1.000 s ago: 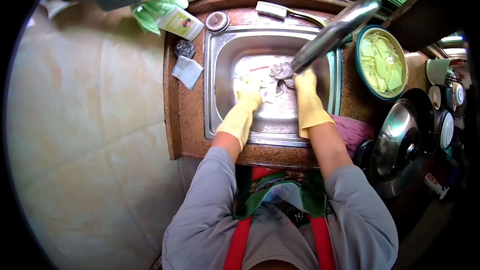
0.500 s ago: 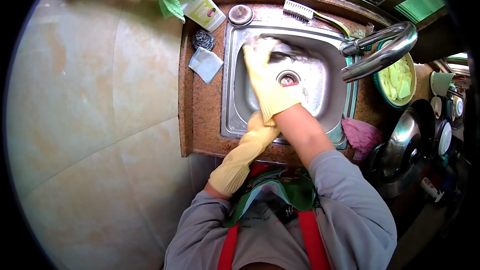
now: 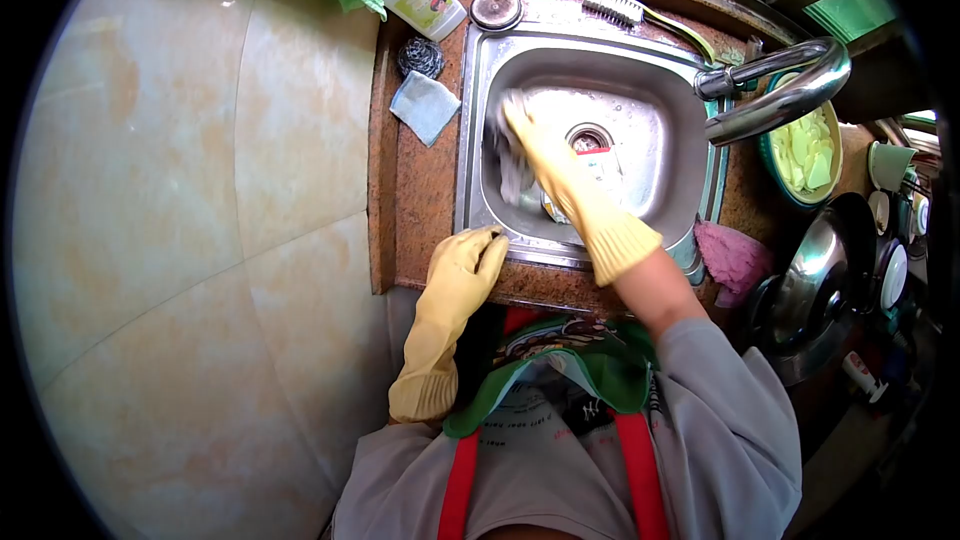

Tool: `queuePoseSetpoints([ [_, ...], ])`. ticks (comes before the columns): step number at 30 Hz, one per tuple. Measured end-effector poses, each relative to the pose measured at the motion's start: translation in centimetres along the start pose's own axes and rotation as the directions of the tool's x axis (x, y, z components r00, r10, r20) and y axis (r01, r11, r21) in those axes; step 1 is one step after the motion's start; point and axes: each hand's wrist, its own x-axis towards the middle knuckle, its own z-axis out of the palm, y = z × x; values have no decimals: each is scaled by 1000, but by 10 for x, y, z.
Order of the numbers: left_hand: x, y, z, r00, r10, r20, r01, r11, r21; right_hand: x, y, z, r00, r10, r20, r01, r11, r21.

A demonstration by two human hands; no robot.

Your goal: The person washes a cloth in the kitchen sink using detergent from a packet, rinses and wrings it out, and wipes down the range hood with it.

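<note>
Both hands wear yellow rubber gloves. My right hand (image 3: 520, 120) is inside the metal sink (image 3: 655, 130), closed on a greyish cloth (image 3: 512, 175) against the left wall. Motion blurs its fingertips, and the cloth hangs below them. My left hand (image 3: 465, 255) rests at the sink's front left corner, its thumb apart from its fingers and nothing held. A white item with red and yellow print (image 3: 603, 168) lies by the drain (image 3: 588, 137), partly covered by my right forearm.
Left of the sink are a light blue cloth (image 3: 426, 107), a scouring pad (image 3: 420, 57) and a white bottle (image 3: 425, 5). Behind lie a brush (image 3: 615, 5) and a round lid (image 3: 496, 9). The faucet (image 3: 775, 100), a bowl of pale slices (image 3: 803, 155) and a pink cloth (image 3: 733, 258) are at right.
My left hand has come out from under my right forearm to the sink's front left corner. My right hand has shifted down along the left wall, and the grey cloth now hangs there.
</note>
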Motion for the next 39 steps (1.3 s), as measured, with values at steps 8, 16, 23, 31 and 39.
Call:
queuePoseSetpoints([
  [8,0,-13,-18,937,-198,-289,181,980,-84,-44,141,34,797,-583,159,468,429,-773],
  [16,5,-14,-19,954,-60,-293,85,994,75,57,57,47,859,-465,-215,328,822,-466],
  [23,30,-8,-1,923,-92,-373,96,995,-8,-57,139,-3,895,-323,309,435,474,-766],
  [31,97,-4,52,990,94,103,-104,990,95,-164,48,-134,997,55,47,43,71,-997],
  [39,183,-32,212,846,-282,453,191,953,237,-148,69,-138,996,-19,-86,-82,168,-982],
])
